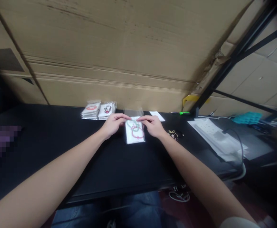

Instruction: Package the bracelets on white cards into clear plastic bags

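head view: hands (113,125) (152,125) on bracelet packet (135,133)

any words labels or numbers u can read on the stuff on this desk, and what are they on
None can be read: the white card in a clear plastic sleeve pinched by the left hand and right hand shows green and red cords but no legible print; the stacked white packets show red and dark shapes, any wording too small; the white paper sheets and small white slip are too blurred to tell.
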### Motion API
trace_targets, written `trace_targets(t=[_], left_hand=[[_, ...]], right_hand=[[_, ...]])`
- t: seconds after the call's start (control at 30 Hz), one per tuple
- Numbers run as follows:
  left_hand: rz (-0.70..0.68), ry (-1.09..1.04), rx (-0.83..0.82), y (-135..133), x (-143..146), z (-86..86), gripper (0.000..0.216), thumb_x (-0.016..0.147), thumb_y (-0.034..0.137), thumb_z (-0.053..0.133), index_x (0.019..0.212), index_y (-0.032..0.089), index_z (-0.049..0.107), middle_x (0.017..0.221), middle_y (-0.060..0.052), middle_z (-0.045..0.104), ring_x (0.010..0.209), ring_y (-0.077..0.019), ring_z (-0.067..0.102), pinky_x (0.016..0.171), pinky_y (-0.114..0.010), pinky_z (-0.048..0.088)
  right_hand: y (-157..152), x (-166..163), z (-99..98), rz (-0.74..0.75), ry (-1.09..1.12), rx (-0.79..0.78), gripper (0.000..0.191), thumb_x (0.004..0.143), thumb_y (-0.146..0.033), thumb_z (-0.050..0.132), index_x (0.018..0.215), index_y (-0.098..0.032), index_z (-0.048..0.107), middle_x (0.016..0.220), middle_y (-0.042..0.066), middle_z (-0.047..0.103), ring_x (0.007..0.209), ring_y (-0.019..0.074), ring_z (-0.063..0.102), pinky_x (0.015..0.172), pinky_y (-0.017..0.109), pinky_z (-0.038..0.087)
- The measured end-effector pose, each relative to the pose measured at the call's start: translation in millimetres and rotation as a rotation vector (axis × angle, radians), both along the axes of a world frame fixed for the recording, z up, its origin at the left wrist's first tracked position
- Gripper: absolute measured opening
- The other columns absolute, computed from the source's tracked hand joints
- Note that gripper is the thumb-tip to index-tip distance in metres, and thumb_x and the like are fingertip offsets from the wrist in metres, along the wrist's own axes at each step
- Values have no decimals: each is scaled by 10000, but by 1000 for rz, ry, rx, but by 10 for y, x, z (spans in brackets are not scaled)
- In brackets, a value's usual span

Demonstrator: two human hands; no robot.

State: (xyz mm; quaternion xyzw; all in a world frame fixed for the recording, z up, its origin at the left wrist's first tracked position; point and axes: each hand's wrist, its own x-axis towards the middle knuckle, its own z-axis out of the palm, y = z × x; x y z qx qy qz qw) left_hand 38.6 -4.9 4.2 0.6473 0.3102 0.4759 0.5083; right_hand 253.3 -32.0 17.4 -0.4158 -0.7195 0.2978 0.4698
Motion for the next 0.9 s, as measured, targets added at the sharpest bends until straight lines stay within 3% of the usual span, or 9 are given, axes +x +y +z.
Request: trace_targets(t=[0.07, 0.17, 0.27, 0.37, 0.47, 0.63, 0.77, 0.83, 0.9], left_hand=[[7, 4, 20, 2, -19, 22, 196, 811, 203, 522, 827, 193, 717, 865, -52, 712, 822, -163, 651, 777, -314, 514], [85, 89, 113, -31, -21, 71, 132, 763, 252, 636, 840, 173, 708, 853, -57, 711, 801, -169, 647, 770, -317, 514], [95, 139, 181, -85, 5, 102, 170, 713, 265, 712, 845, 160, 690, 821, -50, 697, 746, -160, 635, 721, -307, 510], [67, 131, 184, -131, 48, 87, 264, 722, 249, 710, 971, 173, 668, 813, -35, 679, 724, -148, 621, 690, -295, 500], [7, 85, 46, -150, 85, 38, 350, 759, 264, 681, 1096, 187, 621, 804, -33, 680, 723, -155, 631, 677, -299, 501], [-44, 140, -119, -116, 77, -29, 191, 761, 332, 688, 804, 149, 664, 749, -53, 687, 655, -148, 622, 601, -273, 474], [38, 120, -100, -71, 43, -34, 215, 759, 351, 686, 844, 155, 663, 784, -61, 701, 658, -147, 623, 605, -273, 471], [86, 164, -85, -54, 24, -22, 265, 742, 399, 691, 849, 158, 660, 759, -60, 697, 619, -143, 614, 587, -272, 466], [77, 325, -68, -49, 0, -2, 328, 701, 468, 704, 803, 159, 665, 676, -48, 679, 537, -138, 584, 535, -267, 441]], right_hand=[[5, 24, 3, 59, 4, -21, 187, 831, -239, 516, 841, -199, 699, 810, 29, 674, 575, 114, 567, 579, 287, 479], [7, 24, -2, 140, 93, -62, 145, 813, -290, 565, 901, -200, 637, 789, 15, 638, 594, 118, 578, 573, 282, 488], [-13, -44, -19, 97, 149, -114, 332, 746, -355, 678, 1027, -229, 555, 761, -10, 609, 611, 127, 583, 563, 273, 487], [-37, -116, -29, 36, 18, -145, 281, 747, -415, 678, 904, -194, 603, 753, 18, 626, 664, 148, 596, 603, 284, 483], [-34, -111, -15, 1, -84, -142, 273, 752, -437, 669, 749, -169, 617, 700, 28, 628, 636, 147, 587, 577, 276, 465], [-10, 16, 10, 128, -92, -355, 259, 760, -417, 671, 707, -170, 617, 597, 17, 617, 539, 121, 582, 545, 260, 481], [-8, 76, -20, 276, -114, -498, 230, 760, -389, 678, 791, -161, 662, 712, 55, 673, 616, 126, 625, 619, 277, 527], [38, 114, -14, 246, -122, -474, 214, 769, -364, 668, 768, -151, 658, 668, 51, 661, 581, 121, 613, 578, 261, 518], [138, 154, 35, 110, -54, -411, 200, 782, -342, 650, 735, -148, 642, 613, 35, 627, 534, 106, 581, 505, 227, 482]])
